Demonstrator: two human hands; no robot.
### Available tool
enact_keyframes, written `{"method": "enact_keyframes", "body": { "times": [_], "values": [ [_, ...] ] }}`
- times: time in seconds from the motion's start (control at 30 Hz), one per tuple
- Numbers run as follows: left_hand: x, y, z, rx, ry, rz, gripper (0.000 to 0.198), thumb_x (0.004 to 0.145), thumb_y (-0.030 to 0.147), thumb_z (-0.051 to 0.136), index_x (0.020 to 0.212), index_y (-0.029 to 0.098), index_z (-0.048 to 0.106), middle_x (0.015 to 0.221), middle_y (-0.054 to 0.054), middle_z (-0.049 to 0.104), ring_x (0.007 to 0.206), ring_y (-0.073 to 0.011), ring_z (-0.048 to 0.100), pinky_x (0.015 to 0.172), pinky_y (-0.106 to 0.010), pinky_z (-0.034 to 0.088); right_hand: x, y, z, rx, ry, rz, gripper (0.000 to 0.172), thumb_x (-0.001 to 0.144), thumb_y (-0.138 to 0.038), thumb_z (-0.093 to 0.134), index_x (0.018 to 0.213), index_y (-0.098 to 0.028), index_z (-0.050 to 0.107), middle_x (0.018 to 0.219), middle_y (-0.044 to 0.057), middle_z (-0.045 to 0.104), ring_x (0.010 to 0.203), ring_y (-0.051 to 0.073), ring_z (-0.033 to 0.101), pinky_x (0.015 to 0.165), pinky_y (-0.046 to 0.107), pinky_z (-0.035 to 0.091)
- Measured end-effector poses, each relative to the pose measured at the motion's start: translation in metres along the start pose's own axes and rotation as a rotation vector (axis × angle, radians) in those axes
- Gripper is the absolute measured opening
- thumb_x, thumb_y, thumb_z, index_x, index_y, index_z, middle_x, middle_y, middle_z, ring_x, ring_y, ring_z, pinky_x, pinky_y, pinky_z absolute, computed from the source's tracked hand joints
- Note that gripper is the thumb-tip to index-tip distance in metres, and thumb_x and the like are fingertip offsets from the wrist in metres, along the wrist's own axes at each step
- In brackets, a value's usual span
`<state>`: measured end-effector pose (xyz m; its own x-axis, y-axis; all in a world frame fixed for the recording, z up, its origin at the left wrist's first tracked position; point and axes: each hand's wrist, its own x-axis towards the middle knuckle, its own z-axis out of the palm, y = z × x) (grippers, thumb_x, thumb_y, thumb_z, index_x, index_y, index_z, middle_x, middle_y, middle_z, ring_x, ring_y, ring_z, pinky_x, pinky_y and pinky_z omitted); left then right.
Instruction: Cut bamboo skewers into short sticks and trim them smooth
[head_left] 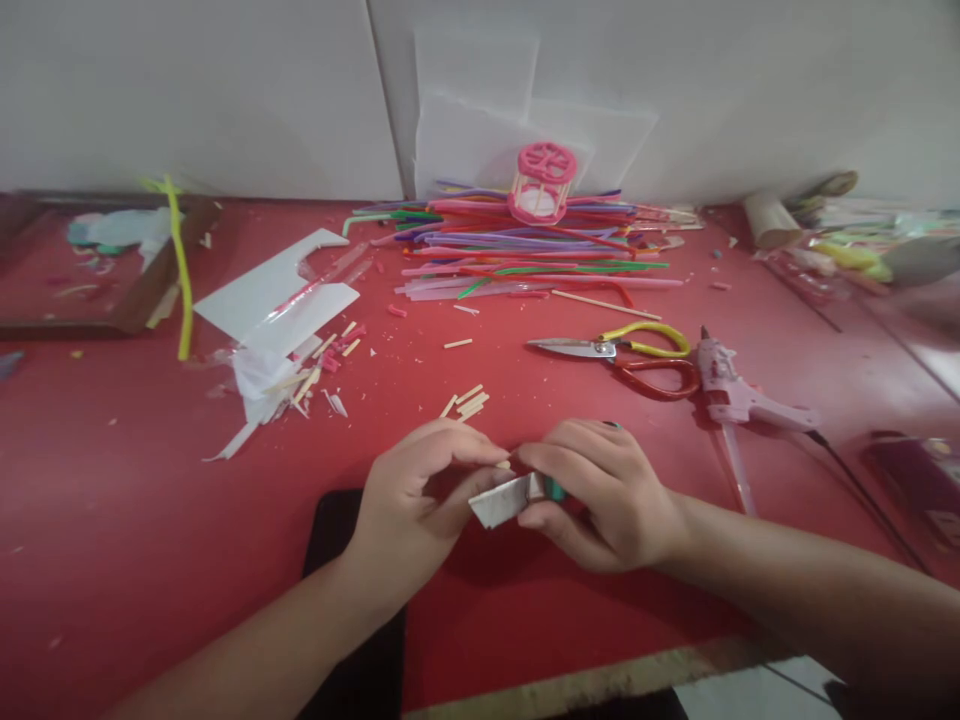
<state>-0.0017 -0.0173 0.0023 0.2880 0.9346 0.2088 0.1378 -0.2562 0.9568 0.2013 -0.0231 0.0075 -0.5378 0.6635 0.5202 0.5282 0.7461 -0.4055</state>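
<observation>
My left hand (420, 480) is closed, its thumb and fingertips pinching a short wooden stick (503, 465) of which only the pale end shows. Curled fingers of my right hand (607, 495) grip a small green-handled blade (499, 502); its flat silver-grey part points left, against the left thumb. Some of the green handle (553, 488) shows between the right fingers. Both hands meet just above the red table. Right behind them lie several cut wooden stick pieces (471, 402).
Scissors (574, 348) and a pink glue gun (724, 385) lie to the right. At the back, a pink round cage-like model (541, 185) sits on coloured pipe cleaners (525, 240). White card (262, 290) and scraps lie left. A black phone-like slab (330, 525) is under my left forearm.
</observation>
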Motion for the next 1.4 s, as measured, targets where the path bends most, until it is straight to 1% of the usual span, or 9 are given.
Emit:
{"method": "enact_keyframes", "body": {
  "times": [0.1,0.2,0.4,0.6,0.73,0.9,1.1,1.4],
  "values": [
    [-0.0003,0.0000,0.0006,0.008,-0.012,-0.024,0.002,0.084,0.021,0.071,0.082,0.022,0.072,0.079,-0.001,0.070,0.071,-0.0149,0.066,0.063,-0.025,0.053,0.0001,-0.0025,-0.0006,-0.002,-0.017,-0.008,0.032,0.096,-0.041,0.046,0.096,-0.012,0.061,0.073,0.006,0.063,0.060,0.016,0.055,0.055,0.031,0.046],
    [-0.0007,0.0006,0.0001,0.008,-0.016,0.001,0.003,0.083,0.020,0.071,0.083,0.022,0.071,0.079,-0.001,0.070,0.069,-0.0144,0.064,0.061,-0.025,0.052,0.0003,-0.0035,-0.0012,-0.016,-0.032,0.011,0.033,0.096,-0.041,0.046,0.096,-0.012,0.061,0.073,0.006,0.063,0.059,0.016,0.055,0.055,0.030,0.045],
    [-0.0017,-0.0005,-0.0016,0.036,-0.025,0.037,0.013,0.080,0.011,0.070,0.085,0.023,0.072,0.076,0.000,0.067,0.067,-0.0136,0.063,0.059,-0.024,0.050,0.0000,-0.0026,-0.0019,-0.029,-0.050,0.045,0.034,0.097,-0.042,0.045,0.095,-0.012,0.062,0.072,0.005,0.061,0.058,0.016,0.054,0.053,0.030,0.044],
    [-0.0008,0.0008,-0.0021,0.057,-0.020,0.041,0.013,0.081,0.011,0.069,0.085,0.023,0.072,0.079,-0.001,0.068,0.070,-0.0136,0.064,0.061,-0.024,0.050,-0.0018,-0.0010,-0.0012,-0.013,-0.067,0.039,0.031,0.096,-0.040,0.048,0.096,-0.012,0.061,0.073,0.005,0.061,0.059,0.015,0.054,0.055,0.029,0.044],
    [0.0008,0.0031,-0.0017,0.078,-0.027,0.033,0.014,0.081,0.010,0.067,0.083,0.023,0.071,0.078,-0.001,0.068,0.070,-0.0137,0.063,0.060,-0.023,0.050,-0.0020,-0.0011,-0.0012,-0.011,-0.065,0.045,0.031,0.096,-0.040,0.048,0.095,-0.012,0.061,0.073,0.005,0.061,0.058,0.015,0.053,0.054,0.030,0.044],
    [0.0015,0.0044,-0.0024,0.089,-0.032,0.039,0.011,0.082,0.013,0.066,0.084,0.023,0.071,0.079,-0.002,0.069,0.069,-0.0146,0.064,0.057,-0.023,0.050,-0.0021,-0.0011,-0.0019,-0.022,-0.062,0.051,0.031,0.096,-0.041,0.048,0.096,-0.013,0.061,0.073,0.004,0.061,0.058,0.015,0.053,0.054,0.029,0.044],
    [0.0012,0.0041,-0.0034,0.092,-0.036,0.064,0.018,0.080,0.008,0.064,0.085,0.023,0.073,0.079,-0.001,0.069,0.069,-0.0135,0.065,0.060,-0.022,0.051,-0.0032,-0.0005,-0.0019,-0.006,-0.066,0.055,0.031,0.095,-0.041,0.049,0.097,-0.013,0.062,0.073,0.004,0.062,0.058,0.015,0.053,0.054,0.029,0.044],
    [0.0004,0.0021,-0.0018,0.112,-0.039,0.049,0.019,0.078,0.006,0.067,0.085,0.023,0.072,0.079,0.000,0.068,0.070,-0.0132,0.064,0.061,-0.023,0.051,-0.0022,-0.0017,-0.0023,0.005,-0.070,0.064,0.032,0.096,-0.041,0.048,0.095,-0.013,0.062,0.071,0.004,0.060,0.057,0.014,0.051,0.053,0.028,0.042]
  ]
}}
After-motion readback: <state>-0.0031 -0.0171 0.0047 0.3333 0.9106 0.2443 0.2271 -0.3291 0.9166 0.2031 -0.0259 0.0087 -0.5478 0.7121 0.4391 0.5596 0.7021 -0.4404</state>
